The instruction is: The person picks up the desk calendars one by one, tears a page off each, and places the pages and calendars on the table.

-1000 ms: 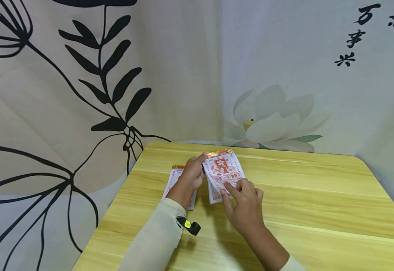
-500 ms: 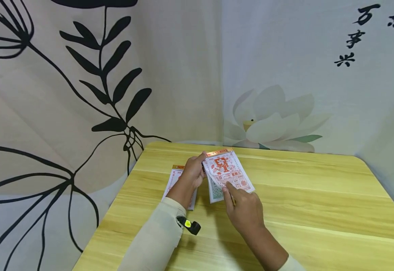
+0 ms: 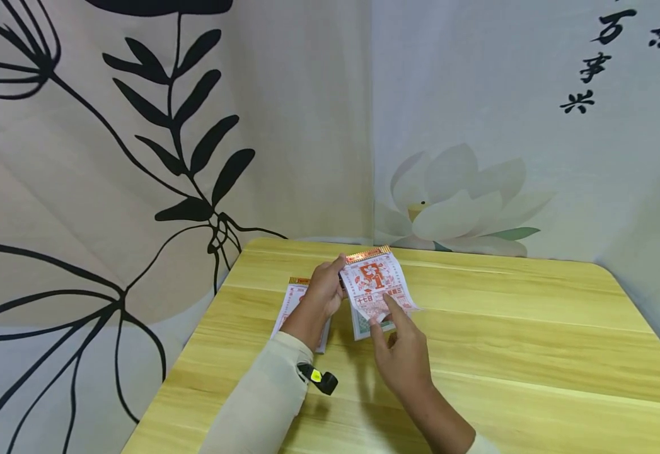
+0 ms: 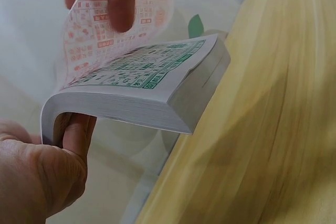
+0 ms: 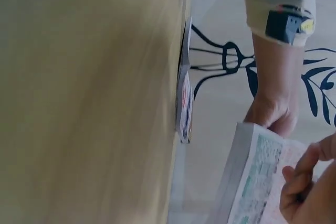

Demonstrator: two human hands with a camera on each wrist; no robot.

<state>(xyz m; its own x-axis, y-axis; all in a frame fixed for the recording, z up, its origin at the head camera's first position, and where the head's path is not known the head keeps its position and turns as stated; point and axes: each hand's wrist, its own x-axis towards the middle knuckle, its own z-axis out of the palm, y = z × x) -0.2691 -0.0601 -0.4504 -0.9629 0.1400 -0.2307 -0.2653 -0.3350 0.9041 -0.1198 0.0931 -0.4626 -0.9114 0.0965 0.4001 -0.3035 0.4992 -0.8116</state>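
Observation:
A thick tear-off calendar [image 3: 369, 274] with a gold-and-red top strip is held above the table by my left hand [image 3: 325, 287], which grips it near the bound end. Its red-printed top sheet [image 4: 86, 40] is lifted and curled, and green print shows on the page beneath [image 4: 149, 66]. My right hand [image 3: 406, 356] pinches the lower part of this sheet, index finger on the printed face and thumb on the underside. In the right wrist view, the pad's page edges [image 5: 239, 169] face the camera and my right hand [image 5: 310, 192] partly covers the sheet.
A second calendar pad [image 3: 288, 306] lies flat on the wooden table [image 3: 534, 334], partly hidden behind my left forearm. A small black camera [image 3: 321, 379] is strapped at my left sleeve. Printed curtains [image 3: 307, 126] hang behind the table.
The top sheet has swung to the right, then bent upward, uncovering green print below. My right hand has shifted slightly left and up along the sheet; my left hand stays about where it was.

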